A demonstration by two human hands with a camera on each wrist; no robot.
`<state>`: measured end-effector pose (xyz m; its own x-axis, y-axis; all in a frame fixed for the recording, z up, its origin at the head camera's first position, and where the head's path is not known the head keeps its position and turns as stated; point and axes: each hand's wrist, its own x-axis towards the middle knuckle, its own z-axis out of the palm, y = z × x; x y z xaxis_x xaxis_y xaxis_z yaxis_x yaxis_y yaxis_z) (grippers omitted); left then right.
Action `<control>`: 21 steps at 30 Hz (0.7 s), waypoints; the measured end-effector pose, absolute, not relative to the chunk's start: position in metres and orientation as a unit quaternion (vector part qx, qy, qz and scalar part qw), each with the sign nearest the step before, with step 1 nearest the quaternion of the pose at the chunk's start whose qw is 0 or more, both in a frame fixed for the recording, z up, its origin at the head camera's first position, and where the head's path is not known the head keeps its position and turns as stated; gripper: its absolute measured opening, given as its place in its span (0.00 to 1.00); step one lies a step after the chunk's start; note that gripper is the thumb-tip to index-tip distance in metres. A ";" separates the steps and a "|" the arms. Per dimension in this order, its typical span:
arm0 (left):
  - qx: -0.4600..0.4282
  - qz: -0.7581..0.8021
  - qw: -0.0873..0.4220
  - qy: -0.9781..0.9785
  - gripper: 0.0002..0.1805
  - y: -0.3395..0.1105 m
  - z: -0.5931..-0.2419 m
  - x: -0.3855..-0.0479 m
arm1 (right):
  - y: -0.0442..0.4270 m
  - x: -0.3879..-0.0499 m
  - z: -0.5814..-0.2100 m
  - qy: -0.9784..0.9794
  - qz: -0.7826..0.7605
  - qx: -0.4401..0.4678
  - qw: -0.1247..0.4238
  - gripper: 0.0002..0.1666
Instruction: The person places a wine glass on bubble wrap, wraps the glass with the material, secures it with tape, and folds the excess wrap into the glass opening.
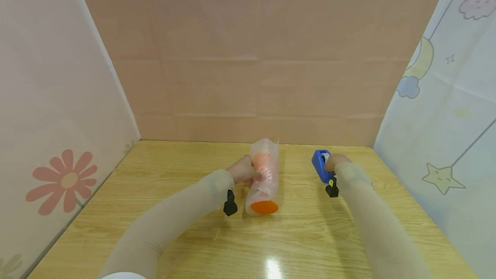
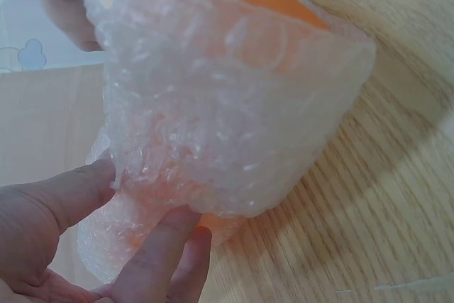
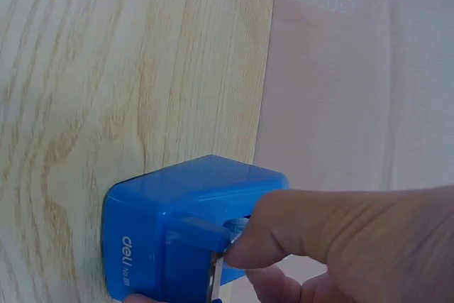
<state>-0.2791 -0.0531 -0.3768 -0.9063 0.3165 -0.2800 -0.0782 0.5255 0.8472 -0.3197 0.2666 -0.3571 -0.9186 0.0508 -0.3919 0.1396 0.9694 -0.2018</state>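
An orange object (image 1: 265, 207) with a smooth rounded end lies wrapped in clear bubble wrap (image 2: 206, 104) on the table; the wrap hides its exact kind. My left hand (image 1: 243, 170) holds the wrapped bundle from its left side, with thumb and fingers (image 2: 159, 253) against the plastic. To the right stands a blue tape dispenser (image 1: 320, 165), marked "deli" in the right wrist view. My right hand (image 3: 340, 246) grips it at the cutter end, thumb beside the blade. Whether the fingers also pinch the tape's end is hidden.
The wooden table (image 1: 174, 158) meets a beige backdrop (image 1: 217, 76) behind the bundle. Patterned cloth walls stand at both sides, the left one (image 1: 66, 98) with a flower, the right one (image 1: 445, 115) with stars and a moon.
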 end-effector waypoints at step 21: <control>0.068 0.478 0.202 0.852 0.10 -0.053 -0.378 -0.283 | 0.268 -0.316 -0.333 0.967 -0.152 0.028 0.204 0.25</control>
